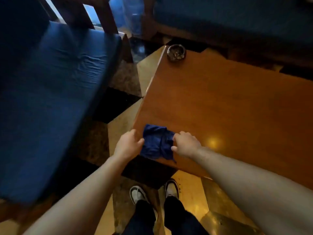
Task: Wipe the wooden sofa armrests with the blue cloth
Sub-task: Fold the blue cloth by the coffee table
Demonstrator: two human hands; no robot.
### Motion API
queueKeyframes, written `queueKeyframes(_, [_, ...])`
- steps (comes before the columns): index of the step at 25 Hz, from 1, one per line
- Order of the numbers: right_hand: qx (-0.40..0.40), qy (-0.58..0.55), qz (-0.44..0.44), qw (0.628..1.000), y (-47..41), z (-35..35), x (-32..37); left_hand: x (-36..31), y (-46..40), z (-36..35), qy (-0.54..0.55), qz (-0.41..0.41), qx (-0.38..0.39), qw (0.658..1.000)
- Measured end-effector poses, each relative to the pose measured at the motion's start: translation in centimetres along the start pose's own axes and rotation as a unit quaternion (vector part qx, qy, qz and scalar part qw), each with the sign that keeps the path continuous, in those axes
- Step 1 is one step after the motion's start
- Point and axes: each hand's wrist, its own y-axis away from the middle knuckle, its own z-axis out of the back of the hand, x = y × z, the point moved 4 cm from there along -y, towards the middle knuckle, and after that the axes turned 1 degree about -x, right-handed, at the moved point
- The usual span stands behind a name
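A sofa [55, 92] with a blue seat cushion fills the left half of the frame, its dark wooden back slats showing at the upper left; it is blurred. Right of it, patterned floor tiles [122, 126] in tan and dark tones run down the middle.

At lower centre the left hand [128, 145] comes in from the bottom left, its fingers curled onto the left edge of the blue cloth [158, 142]; it appears to pinch that edge, though the fingertips are hard to make out. The cloth lies crumpled between the two hands, on the near left corner of the wooden table [237, 107], with its lower edge hanging a little over the table's rim. The right hand [185, 144] meets the cloth's right edge, fingers and thumb bent round the fabric and gripping it.

Below the hands, two light shoes [138, 194] and dark trouser legs stand on the tiles at the bottom centre.

The table spreads across the right half of the frame. Near its far left corner, at upper centre, sits a dark round ashtray [176, 52]. Beyond it, across the upper right, stands a second sofa [237, 17], dark and blurred.
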Motion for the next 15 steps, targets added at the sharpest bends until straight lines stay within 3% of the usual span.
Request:
queueKeyframes(5, [-0.108,-0.042,-0.039,0.993,-12.8,-5.4,-0.1,4.8,-8.8,-11.5,0.057,0.051,0.012,0.997])
queueKeyframes(11, [-0.173,-0.006,-0.073,0.982,-16.5,-8.1,0.3,6.3,-10.8,-14.5,0.098,0.131,-0.061,0.985])
queueKeyframes(15, [-0.113,-0.088,-0.078,0.987,-16.6,-9.3,-0.1,6.6,-11.2,-15.0,0.171,0.176,-0.006,0.969])
